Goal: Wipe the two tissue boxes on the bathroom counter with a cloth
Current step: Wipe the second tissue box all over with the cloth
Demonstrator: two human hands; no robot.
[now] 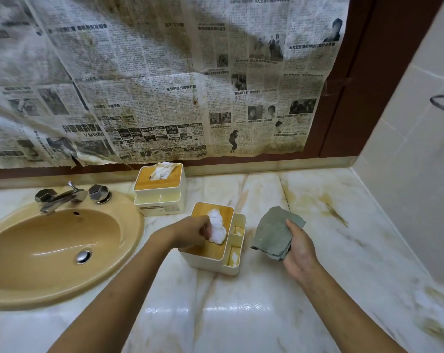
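Tissue box with a bamboo lid sits at frame centre on the marble surface. The left grip pinches the white tissue rising from its slot. Just right, the right grip clasps a folded grey-green cloth, apart from the box. A second tissue box stands behind, beside the tan sink.

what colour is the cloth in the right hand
Dull grey-green. The head view shows the cloth held folded in the right hand.
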